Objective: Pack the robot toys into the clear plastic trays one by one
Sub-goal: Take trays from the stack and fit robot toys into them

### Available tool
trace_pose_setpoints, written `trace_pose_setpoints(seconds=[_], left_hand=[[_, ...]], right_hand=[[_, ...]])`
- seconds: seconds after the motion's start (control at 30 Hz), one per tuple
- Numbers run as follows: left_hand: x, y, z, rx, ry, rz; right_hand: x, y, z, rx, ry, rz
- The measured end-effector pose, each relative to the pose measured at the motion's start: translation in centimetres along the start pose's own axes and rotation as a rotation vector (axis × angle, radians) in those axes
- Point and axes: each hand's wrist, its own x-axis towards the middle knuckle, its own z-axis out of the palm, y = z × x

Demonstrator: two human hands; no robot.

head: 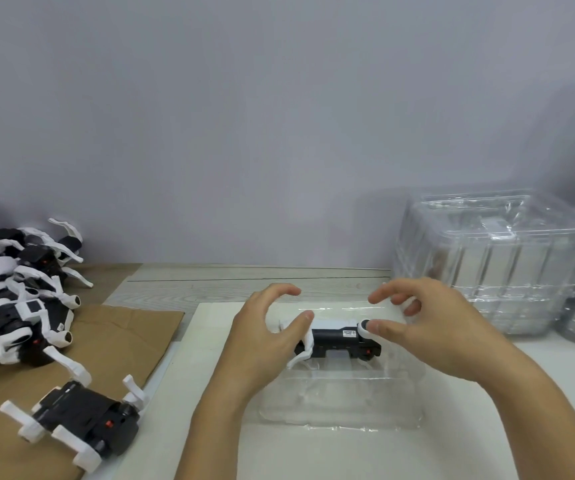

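head | robot toy (339, 337) in tray (341, 407) | left hand (262, 336), right hand (431, 327) flank it

Toy pile (16, 292) blocks the left side, tray stack (494, 265) blocks the right; the white board (314, 452) in front is free.
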Motion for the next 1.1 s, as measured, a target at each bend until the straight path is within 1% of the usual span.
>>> trace_pose_setpoints(seconds=[0.07, 0.1, 0.2, 0.27, 0.33, 0.5, 0.63, 0.8, 0.87, 0.97, 1.1], left_hand=[[0.0, 0.4, 0.2, 0.067, -0.028, 0.070], [0.0, 0.4, 0.4, 0.090, -0.044, 0.079], [0.1, 0.1, 0.7, 0.174, -0.067, 0.052], [0.1, -0.1, 0.8, 0.157, -0.083, -0.023], [0.1, -0.1, 0.7, 0.107, -0.080, -0.092], [0.3, -0.1, 0.6, 0.040, -0.013, -0.103], [0.2, 0.2, 0.4, -0.014, 0.044, -0.029], [0.1, 0.7, 0.0, -0.091, 0.199, 0.142], [0.1, 0.9, -0.1, -0.130, 0.241, 0.203], [0.1, 1.0, -0.2, -0.170, 0.281, 0.254], [0.1, 0.9, -0.2, -0.164, 0.323, 0.284]], right_hand=[[0.1, -0.2, 0.5, -0.004, 0.011, -0.030], [0.1, -0.3, 0.8, -0.011, 0.017, -0.040], [0.3, -0.5, 2.0, -0.045, -0.019, -0.047], [0.4, -0.5, 2.8, -0.045, -0.072, -0.029], [0.5, -0.3, 3.3, -0.037, -0.090, -0.013], [0.8, 0.2, 3.5, -0.004, -0.059, 0.007], [0.9, 0.4, 3.5, 0.054, 0.029, -0.038], [0.9, -0.1, 3.2, 0.159, 0.230, -0.202], [0.9, -0.4, 3.1, 0.178, 0.283, -0.257], [0.9, -0.5, 3.0, 0.186, 0.322, -0.296], [0.8, -0.5, 3.3, 0.246, 0.294, -0.276]])
